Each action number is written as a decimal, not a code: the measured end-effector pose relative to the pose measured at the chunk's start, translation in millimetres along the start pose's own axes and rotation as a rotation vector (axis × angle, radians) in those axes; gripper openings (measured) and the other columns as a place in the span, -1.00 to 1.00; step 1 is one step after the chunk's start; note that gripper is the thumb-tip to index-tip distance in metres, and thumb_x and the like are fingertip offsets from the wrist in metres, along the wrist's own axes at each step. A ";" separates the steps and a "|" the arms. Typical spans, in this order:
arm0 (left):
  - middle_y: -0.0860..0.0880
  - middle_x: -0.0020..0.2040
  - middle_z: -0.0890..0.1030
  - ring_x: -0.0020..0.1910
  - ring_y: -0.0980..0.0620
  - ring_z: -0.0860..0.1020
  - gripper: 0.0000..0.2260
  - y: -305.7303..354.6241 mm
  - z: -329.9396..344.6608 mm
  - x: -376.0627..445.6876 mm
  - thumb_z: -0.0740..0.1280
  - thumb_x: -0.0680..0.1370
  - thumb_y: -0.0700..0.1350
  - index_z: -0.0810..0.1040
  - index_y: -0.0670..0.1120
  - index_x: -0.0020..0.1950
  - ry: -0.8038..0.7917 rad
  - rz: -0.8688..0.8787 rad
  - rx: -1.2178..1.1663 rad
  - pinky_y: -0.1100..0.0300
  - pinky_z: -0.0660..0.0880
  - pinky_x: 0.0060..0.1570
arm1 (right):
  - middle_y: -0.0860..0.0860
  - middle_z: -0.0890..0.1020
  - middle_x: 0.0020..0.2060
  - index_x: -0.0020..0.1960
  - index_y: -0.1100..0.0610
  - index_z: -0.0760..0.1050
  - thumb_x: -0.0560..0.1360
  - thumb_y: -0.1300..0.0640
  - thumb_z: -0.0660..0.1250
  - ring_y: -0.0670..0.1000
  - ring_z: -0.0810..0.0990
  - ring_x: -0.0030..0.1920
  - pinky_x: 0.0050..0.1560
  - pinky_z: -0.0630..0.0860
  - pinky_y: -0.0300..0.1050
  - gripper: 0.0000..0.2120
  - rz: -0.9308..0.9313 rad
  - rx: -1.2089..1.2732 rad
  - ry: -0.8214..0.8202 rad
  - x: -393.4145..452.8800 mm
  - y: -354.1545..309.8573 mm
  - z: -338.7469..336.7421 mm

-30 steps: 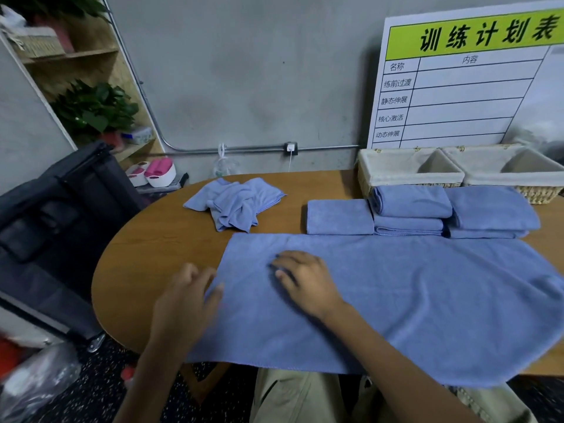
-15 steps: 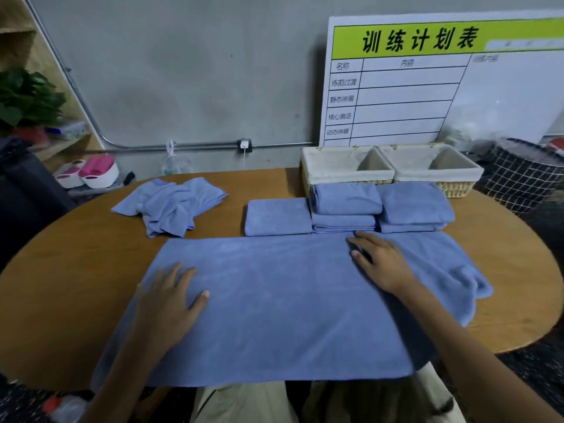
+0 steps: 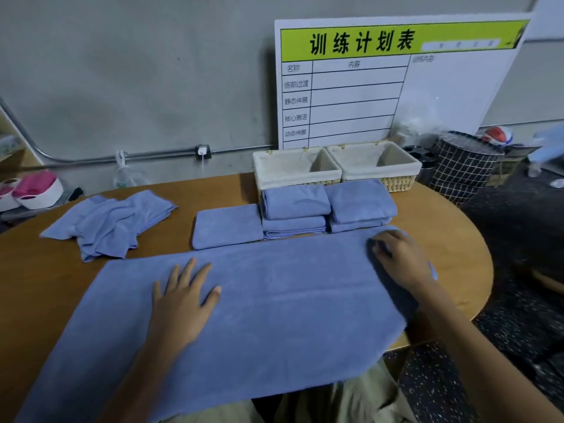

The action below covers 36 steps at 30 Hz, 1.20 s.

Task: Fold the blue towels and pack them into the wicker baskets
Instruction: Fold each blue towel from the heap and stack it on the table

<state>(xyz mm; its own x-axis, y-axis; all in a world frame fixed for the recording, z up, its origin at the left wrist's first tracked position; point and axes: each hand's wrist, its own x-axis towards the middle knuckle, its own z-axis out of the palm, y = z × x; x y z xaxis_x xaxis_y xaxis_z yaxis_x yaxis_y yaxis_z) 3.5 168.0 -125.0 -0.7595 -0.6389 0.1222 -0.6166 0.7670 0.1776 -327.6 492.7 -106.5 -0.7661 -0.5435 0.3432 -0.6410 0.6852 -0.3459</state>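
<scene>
Since half a second ago the right hand (image 3: 403,261) has slid out to the far right end of the spread towel (image 3: 274,306), while the left hand (image 3: 183,303) stays flat near its middle, fingers splayed. Whether the right fingers press or pinch the cloth I cannot tell. That towel lies open across the table (image 3: 451,239), unfolded. Folded towels (image 3: 294,210) wait in front of two baskets (image 3: 297,166), which look empty; a crumpled towel (image 3: 106,222) remains. Its near edge hangs over the table's edge.
</scene>
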 end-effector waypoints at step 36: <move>0.08 -0.32 0.56 -0.31 0.09 0.54 -0.83 301.8 3.9 -28.7 0.46 0.47 0.01 0.54 0.01 -0.25 -0.288 0.500 -0.625 0.12 0.50 -0.22 | 0.13 0.60 0.23 0.37 -0.02 0.50 0.51 -0.03 0.45 0.18 0.60 0.19 0.21 0.51 0.29 -0.56 0.040 0.752 -0.490 0.0 47.5 -91.3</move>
<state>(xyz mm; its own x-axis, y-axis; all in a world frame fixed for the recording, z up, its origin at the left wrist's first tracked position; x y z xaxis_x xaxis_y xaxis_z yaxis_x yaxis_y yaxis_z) -161.5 418.0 -78.7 -0.9875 -0.1282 0.0914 -0.0308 0.7267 0.6862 -353.7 569.5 -43.2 -0.6124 -0.7899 -0.0331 -0.3426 0.3028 -0.8894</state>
